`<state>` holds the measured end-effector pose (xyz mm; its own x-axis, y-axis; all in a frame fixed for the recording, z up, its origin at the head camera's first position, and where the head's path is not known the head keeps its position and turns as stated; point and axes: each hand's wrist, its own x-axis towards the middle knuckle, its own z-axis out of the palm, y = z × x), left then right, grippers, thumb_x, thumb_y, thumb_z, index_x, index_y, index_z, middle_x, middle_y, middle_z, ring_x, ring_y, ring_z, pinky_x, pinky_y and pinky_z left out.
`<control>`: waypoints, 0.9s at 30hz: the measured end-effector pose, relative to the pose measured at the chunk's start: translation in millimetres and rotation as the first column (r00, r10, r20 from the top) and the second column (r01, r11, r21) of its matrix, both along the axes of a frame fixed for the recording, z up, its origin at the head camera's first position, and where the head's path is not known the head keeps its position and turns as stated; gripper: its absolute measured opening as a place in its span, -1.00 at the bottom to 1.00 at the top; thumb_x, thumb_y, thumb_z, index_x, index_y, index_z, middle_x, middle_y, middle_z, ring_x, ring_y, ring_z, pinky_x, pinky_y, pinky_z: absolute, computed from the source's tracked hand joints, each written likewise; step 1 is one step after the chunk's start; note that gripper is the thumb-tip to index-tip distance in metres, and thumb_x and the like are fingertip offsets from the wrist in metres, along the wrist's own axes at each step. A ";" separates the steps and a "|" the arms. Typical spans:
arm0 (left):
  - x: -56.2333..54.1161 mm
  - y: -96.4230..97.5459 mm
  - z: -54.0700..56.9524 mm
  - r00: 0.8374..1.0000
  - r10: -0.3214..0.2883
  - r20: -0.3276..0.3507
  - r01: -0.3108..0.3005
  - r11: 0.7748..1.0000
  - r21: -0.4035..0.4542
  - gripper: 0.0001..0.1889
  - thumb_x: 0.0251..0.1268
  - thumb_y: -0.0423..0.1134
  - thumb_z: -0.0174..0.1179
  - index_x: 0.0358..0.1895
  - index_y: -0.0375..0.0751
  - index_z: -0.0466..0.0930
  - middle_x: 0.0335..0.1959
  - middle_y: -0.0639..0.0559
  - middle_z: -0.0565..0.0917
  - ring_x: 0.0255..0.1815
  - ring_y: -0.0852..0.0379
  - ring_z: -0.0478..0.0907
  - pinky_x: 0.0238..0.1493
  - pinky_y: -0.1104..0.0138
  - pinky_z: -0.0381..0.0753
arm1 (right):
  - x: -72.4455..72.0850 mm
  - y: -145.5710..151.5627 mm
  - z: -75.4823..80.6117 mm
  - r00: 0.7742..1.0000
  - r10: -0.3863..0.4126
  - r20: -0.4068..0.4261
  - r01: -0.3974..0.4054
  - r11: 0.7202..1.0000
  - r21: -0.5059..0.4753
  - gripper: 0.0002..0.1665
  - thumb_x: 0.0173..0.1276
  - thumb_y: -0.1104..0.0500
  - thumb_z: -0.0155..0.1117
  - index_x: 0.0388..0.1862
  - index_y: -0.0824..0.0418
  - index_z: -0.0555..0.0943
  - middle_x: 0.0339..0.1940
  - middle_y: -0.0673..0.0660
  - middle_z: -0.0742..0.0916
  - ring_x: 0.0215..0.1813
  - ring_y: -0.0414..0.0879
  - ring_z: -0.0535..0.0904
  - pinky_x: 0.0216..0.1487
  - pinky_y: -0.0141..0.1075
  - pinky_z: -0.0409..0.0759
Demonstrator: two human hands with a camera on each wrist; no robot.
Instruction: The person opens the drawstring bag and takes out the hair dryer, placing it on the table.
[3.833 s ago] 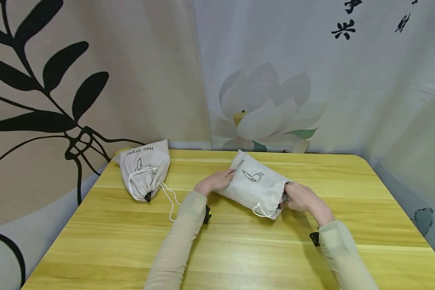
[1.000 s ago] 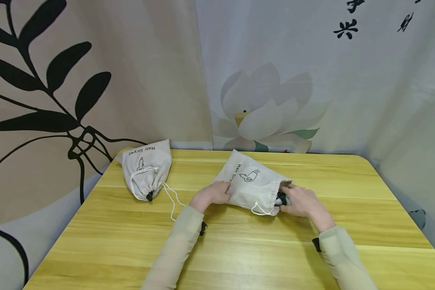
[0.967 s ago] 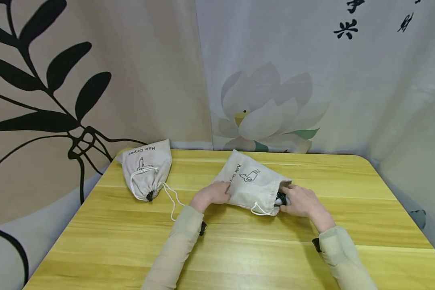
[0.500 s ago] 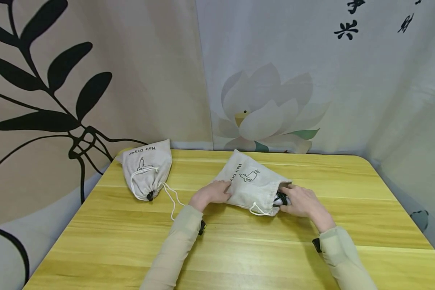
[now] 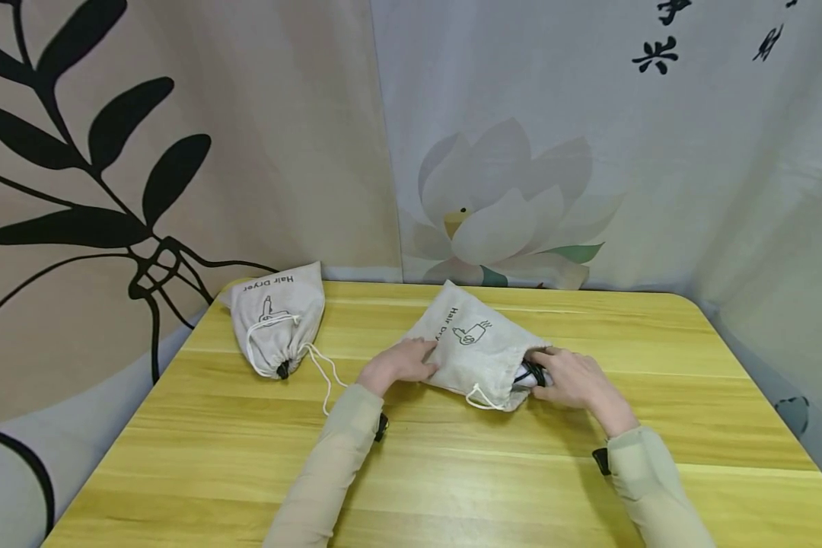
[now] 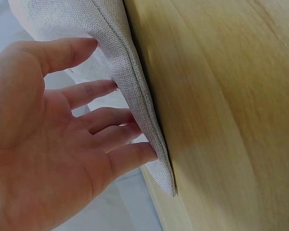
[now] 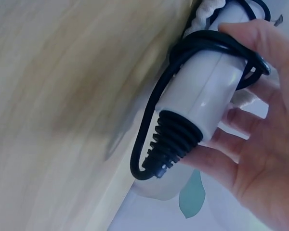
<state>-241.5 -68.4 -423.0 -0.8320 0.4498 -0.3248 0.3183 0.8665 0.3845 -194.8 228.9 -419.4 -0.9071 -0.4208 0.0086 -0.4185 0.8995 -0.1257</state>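
A light linen drawstring bag [image 5: 482,346] printed "Hair Dryer" lies slanted on the table, its mouth gaping to the right. At that mouth my right hand [image 5: 575,380] grips the white handle of a hair dryer [image 7: 204,86], thumb on one side and fingers on the other. Black cord [image 7: 151,101] loops round the handle and leaves it through a ribbed sleeve [image 7: 173,139]. The dryer's head is hidden inside the bag. At the bag's closed end my left hand [image 5: 404,363] rests with fingers fairly straight, their tips [image 6: 147,150] touching the cloth by the seam.
A second linen bag [image 5: 277,320], drawn together at its mouth, lies at the table's back left corner. Its white drawstring [image 5: 329,373] trails close to the left forearm. Behind the wooden table [image 5: 452,479] hangs a printed curtain [image 5: 301,137].
Since the oldest frame the right hand has drawn back from inside the bag, and the dryer's handle now shows at the mouth. The left hand has shifted slightly towards me along the bag.
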 end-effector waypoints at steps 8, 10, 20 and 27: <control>-0.3 1.5 0.4 1.000 -0.011 -0.022 0.010 0.999 -0.031 -0.38 0.39 0.01 0.01 0.43 -0.17 0.19 0.45 -0.25 0.22 0.50 -0.14 0.12 0.51 0.10 0.08 | 2.1 2.8 3.8 1.000 0.009 0.008 -0.009 1.000 -0.017 -0.39 0.07 0.02 0.38 0.14 0.16 0.56 0.07 0.26 0.66 -0.02 0.21 0.63 -0.32 0.01 0.59; -0.2 1.7 0.2 1.000 -0.009 -0.020 0.008 0.999 -0.033 -0.38 0.39 0.02 0.02 0.43 -0.17 0.20 0.46 -0.25 0.21 0.51 -0.14 0.11 0.51 0.11 0.08 | 1.7 4.4 3.0 1.000 0.015 0.010 -0.015 1.000 -0.020 -0.40 0.07 0.03 0.38 0.13 0.17 0.56 0.06 0.26 0.66 -0.04 0.21 0.63 -0.34 0.00 0.58; -1.6 1.7 -0.5 1.000 -0.014 -0.017 0.014 1.000 -0.022 -0.35 0.36 0.07 0.04 0.44 -0.09 0.18 0.48 -0.21 0.18 0.53 -0.12 0.07 0.51 0.09 0.06 | 2.3 10.6 4.9 0.999 0.030 0.017 -0.029 0.999 -0.038 -0.45 0.07 0.05 0.40 0.08 0.17 0.58 -0.02 0.24 0.68 -0.12 0.13 0.63 -0.34 -0.04 0.57; -1.9 1.9 -0.1 1.000 -0.008 -0.018 0.008 1.000 -0.013 -0.35 0.33 0.10 0.07 0.44 0.01 0.20 0.48 -0.21 0.16 0.53 -0.13 0.06 0.49 0.03 0.10 | 3.9 13.0 6.2 0.999 0.037 0.015 -0.036 0.998 -0.053 -0.49 0.06 0.06 0.42 0.02 0.15 0.60 -0.17 0.14 0.69 -0.24 0.00 0.60 -0.38 -0.12 0.53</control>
<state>-243.5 -66.5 -423.1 -0.8342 0.4521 -0.3159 0.3316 0.8688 0.3677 -190.9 241.9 -413.2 -0.8915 -0.4526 0.0178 -0.4482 0.8757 -0.1796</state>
